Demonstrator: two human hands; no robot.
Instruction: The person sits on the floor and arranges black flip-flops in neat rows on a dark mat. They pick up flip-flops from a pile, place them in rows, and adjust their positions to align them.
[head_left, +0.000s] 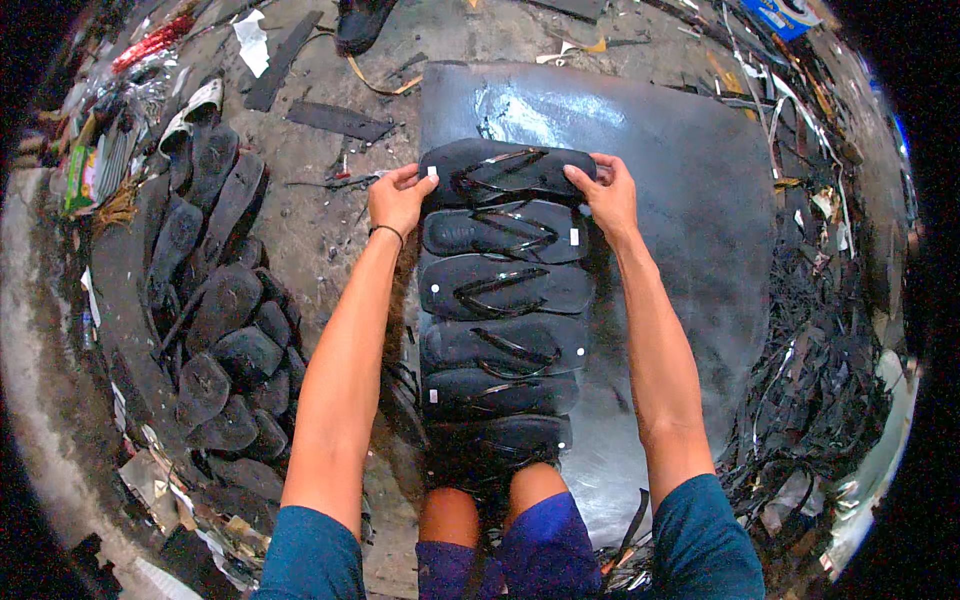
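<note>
A black flip-flop [520, 172] with a shiny black strap lies crosswise at the far end of a row. My left hand [402, 200] pinches its left end, the thumb beside a small white sticker. At its other end, my right hand [608, 192] grips the edge between thumb and fingers. Nearer to me, several more black flip-flops lie side by side, among them a second flip-flop [450, 231] and a third flip-flop [560, 288]. White stickers sit at alternating ends. The nearest flip-flop [500, 436] is just before my knees.
Under the row's right side spreads a large dark sheet [680, 300]. A heap of black soles [225, 310] lies left. Black rubber scraps [810, 390] pile up at the right. A dark strip [340, 120] and a white paper scrap [252, 43] lie on the floor farther off.
</note>
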